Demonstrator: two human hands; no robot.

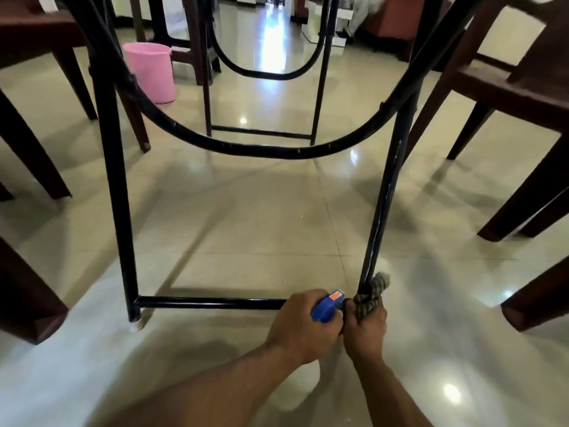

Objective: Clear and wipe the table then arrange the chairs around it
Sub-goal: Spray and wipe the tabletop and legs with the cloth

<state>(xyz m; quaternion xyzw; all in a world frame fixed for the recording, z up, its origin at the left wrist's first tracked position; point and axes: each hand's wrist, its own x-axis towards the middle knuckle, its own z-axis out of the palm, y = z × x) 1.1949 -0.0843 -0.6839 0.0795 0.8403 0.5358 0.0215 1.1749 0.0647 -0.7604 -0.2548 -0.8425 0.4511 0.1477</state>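
Left hand (303, 326): fingers curled round a blue spray bottle (323, 309), just above the floor.
Right hand (366, 329): fingers clamped on a checked cloth (372, 295), wrapped at the foot of the black table leg (389, 186).
Chairs (508, 87): dark wooden legs flank the table on both sides.
Bucket (151, 72): pink, on the floor beyond, far left.
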